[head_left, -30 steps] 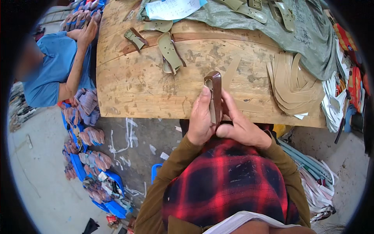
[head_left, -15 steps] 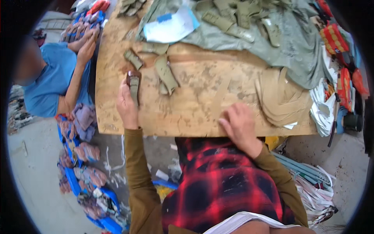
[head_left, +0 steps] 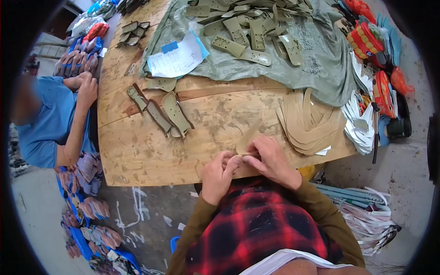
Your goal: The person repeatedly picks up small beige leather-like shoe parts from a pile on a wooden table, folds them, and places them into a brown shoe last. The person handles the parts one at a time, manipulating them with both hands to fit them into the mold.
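Observation:
At the table's near edge my two hands meet around a thin tan strip (head_left: pixel 246 140). My left hand (head_left: pixel 217 178) is closed, its thumb and fingertips pinching the strip's near end. Close beside it, my right hand (head_left: pixel 274 161) grips the same end with thumb and curled fingers, and the rest of the strip curves up and away over the wood. Farther left on the table lie several olive curved pieces with holes, among them one with a brown edge (head_left: pixel 158 118) and a wider one (head_left: pixel 175 111).
More tan strips (head_left: pixel 293 133) lie in a curved stack on the right of the wooden table (head_left: pixel 206 121). Olive pieces (head_left: pixel 256 34) are heaped on a grey-green sheet (head_left: pixel 321 78) with a paper (head_left: pixel 178 59). A person in blue (head_left: pixel 59 119) sits left; bundled goods (head_left: pixel 94 208) line the floor.
My left hand has let go of a brown-edged olive piece, which now lies with the others, and has come right to join my right hand at the tan strip. The view has shifted.

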`<control>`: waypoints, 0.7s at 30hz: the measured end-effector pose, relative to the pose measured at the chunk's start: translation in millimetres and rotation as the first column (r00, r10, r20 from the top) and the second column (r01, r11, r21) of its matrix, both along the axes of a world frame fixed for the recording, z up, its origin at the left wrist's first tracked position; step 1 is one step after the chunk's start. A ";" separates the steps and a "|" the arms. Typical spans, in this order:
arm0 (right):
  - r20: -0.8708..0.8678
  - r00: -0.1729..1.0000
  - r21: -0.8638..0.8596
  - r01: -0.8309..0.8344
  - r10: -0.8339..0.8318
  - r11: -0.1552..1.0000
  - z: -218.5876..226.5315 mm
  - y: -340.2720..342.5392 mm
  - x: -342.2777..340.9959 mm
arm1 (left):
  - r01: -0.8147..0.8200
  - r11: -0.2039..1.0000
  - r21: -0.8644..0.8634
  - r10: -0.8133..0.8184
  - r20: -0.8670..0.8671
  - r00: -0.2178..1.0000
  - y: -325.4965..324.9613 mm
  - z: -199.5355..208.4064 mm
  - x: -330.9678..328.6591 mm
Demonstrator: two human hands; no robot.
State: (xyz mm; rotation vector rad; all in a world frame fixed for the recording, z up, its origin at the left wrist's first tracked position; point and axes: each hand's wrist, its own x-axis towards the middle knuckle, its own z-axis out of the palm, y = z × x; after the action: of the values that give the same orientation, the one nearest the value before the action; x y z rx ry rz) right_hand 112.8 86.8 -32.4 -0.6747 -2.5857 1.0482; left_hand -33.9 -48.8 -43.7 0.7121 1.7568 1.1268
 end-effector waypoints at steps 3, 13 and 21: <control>-0.095 0.983 0.018 -0.158 0.159 0.987 18.9 1.2 -6.4 | -0.055 0.997 0.046 0.027 0.469 0.883 6.3 4.3 4.6; 0.126 0.814 0.576 0.405 -0.567 0.710 -8.8 259.4 -25.3 | -0.304 0.928 0.216 -0.019 0.842 0.539 29.5 31.2 -2.3; -0.012 0.858 0.490 0.452 -0.513 0.745 -29.1 253.4 -24.1 | -0.489 0.842 0.227 0.030 0.887 0.461 11.5 24.5 -0.4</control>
State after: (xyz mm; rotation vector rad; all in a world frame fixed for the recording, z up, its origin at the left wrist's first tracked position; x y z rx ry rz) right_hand 88.7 340.2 -61.5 -1.2088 -2.4012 0.1891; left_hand -34.4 -37.3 -19.3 0.0103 0.7027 1.7599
